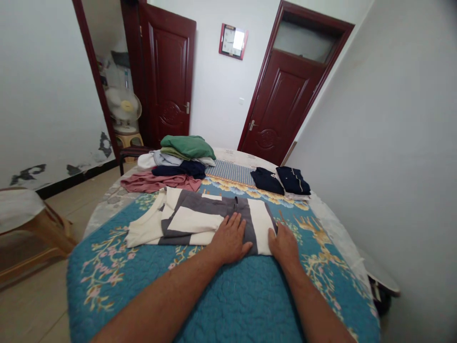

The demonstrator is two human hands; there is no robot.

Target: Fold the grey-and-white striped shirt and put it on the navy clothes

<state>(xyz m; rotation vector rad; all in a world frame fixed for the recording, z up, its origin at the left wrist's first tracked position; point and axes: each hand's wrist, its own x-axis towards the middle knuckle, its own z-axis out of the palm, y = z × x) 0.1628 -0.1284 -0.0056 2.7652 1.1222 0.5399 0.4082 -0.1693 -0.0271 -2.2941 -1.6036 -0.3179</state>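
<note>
My left hand [230, 239] lies flat on a folded cream-and-grey striped garment [210, 219], fingers spread and pressing the cloth. My right hand [283, 246] rests at the garment's right edge, its fingers on the cream band, and it holds nothing visibly. The garment lies on a blue quilted bedspread [228, 305] with a floral pattern. Beyond it sit a stack of folded green clothes [187, 147], a navy garment [178, 168] and a loose mauve-pink garment [160, 182]. Two folded navy garments [267, 181] lie further right.
The bed fills the middle of the view, with a wall close on the right. A wooden stool [32, 224] stands to the left. Dark red doors [167, 76] and a wall clock [233, 41] are ahead, and an electric fan [124, 107] stands in the far left corner.
</note>
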